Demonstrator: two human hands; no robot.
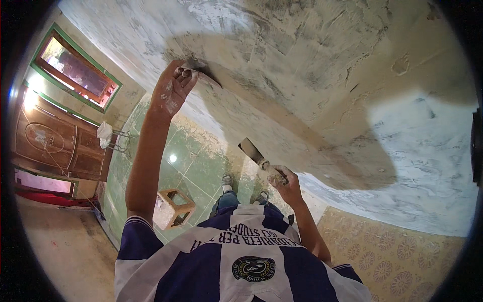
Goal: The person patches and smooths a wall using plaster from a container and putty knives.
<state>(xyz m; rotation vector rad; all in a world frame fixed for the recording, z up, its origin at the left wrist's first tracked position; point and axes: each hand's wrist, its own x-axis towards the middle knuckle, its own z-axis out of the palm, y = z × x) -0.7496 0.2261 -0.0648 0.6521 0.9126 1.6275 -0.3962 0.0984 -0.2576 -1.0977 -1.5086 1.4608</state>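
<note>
My left hand point(172, 89), dusted with white, is raised to the plastered wall point(302, 65). Its fingers are closed on a thin flat putty spreader point(207, 73), whose edge lies at the wall surface. Lower down and to the right, my right hand point(288, 189) grips the handle of a putty knife point(250, 151). The knife's broad blade points up and to the left, apart from the wall as far as I can tell. White and grey smears of filler cover much of the wall, and shadows of my arms fall across it.
A spattered stool point(183, 207) stands on the green tiled floor point(193, 166) left of my feet. Farther left are a wooden door point(60, 141), a green-framed window point(75, 68) and a metal-legged stand point(121, 143) with something white on it. Pale debris lies along the wall's foot.
</note>
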